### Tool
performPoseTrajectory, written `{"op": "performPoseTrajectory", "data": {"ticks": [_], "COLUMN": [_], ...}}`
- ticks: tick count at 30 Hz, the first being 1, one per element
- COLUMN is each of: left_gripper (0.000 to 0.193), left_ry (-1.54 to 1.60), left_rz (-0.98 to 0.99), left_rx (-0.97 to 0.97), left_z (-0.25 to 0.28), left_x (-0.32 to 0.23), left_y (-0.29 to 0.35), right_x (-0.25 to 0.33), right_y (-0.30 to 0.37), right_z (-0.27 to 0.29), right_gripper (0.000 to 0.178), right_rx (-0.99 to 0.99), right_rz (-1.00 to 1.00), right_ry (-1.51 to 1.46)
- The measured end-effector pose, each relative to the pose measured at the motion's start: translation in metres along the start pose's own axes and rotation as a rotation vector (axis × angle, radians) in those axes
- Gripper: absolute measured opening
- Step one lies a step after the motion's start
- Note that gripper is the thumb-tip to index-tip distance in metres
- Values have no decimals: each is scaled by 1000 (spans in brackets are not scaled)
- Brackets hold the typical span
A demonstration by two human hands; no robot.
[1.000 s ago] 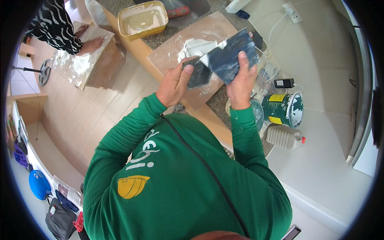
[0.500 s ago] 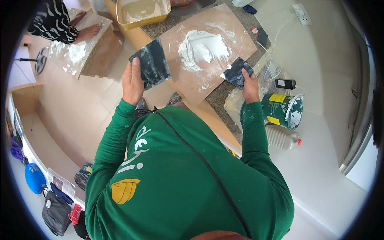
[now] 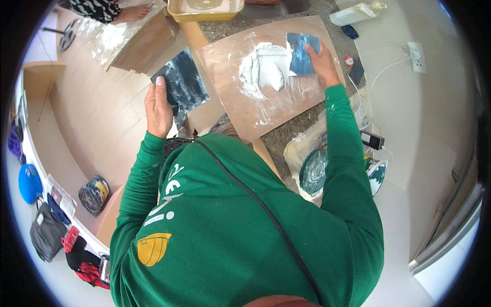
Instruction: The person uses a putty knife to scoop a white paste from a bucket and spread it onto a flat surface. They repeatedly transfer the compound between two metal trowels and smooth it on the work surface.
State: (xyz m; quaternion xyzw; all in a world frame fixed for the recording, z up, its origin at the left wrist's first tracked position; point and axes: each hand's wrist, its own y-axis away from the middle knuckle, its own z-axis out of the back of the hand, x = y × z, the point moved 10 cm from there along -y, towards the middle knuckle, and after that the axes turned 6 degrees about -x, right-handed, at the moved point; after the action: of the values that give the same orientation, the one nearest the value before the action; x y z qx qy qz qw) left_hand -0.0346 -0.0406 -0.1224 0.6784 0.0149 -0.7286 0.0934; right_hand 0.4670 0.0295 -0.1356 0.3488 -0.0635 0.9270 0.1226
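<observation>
In my left hand [image 3: 159, 111] is a broad dark putty spreader [image 3: 185, 84] smeared with white, held up with my thumb along its face, left of the board. My right hand [image 3: 325, 64] grips a smaller dark spreader [image 3: 303, 57], its left edge at the right side of the white putty [image 3: 252, 77]. That putty lies in a thick ridged patch with a lump in the middle. Under it is a brown board [image 3: 225, 57], streaked with white and set on a speckled countertop [image 3: 286, 135].
A yellow tub [image 3: 207, 17] stands at the board's far left. Near my right forearm are a round green lid [image 3: 313, 171], a green bucket [image 3: 377, 176] and a black power adapter [image 3: 372, 140] with cables. Far left, a person's bare foot [image 3: 132, 14] rests on a spattered wooden platform [image 3: 146, 48].
My right hand has moved forward from the board's near right edge, bringing the smaller spreader onto the putty's right side. The left spreader has shifted slightly left. The view has moved too.
</observation>
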Motion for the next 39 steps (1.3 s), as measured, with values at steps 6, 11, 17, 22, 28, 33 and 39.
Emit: {"op": "performPoseTrajectory", "data": {"ticks": [6, 11, 17, 22, 28, 33, 39], "left_gripper": [48, 47, 49, 51, 52, 46, 39], "left_ry": [-3, 66, 27, 8, 70, 400, 514], "left_rz": [40, 78, 83, 91, 68, 249, 522], "left_rx": [-77, -125, -103, -92, -30, 131, 439], "left_z": [3, 2, 0, 10, 14, -18, -118], "left_x": [-1, 7, -2, 4, 28, 32, 17], "left_y": [22, 35, 39, 38, 21, -5, 2], "right_x": [105, 183, 223, 220, 174, 174, 169], "right_y": [-50, -32, 33, 83, 116, 141, 191], "right_z": [-69, -129, -166, -135, -40, 38, 82], "right_gripper": [48, 51, 38, 29, 35, 54, 36], "right_rx": [481, 834, 1173, 1206, 804, 404, -106], "right_rz": [342, 648, 765, 748, 852, 487, -27], "right_ry": [31, 99, 283, 578, 763, 328, 13]}}
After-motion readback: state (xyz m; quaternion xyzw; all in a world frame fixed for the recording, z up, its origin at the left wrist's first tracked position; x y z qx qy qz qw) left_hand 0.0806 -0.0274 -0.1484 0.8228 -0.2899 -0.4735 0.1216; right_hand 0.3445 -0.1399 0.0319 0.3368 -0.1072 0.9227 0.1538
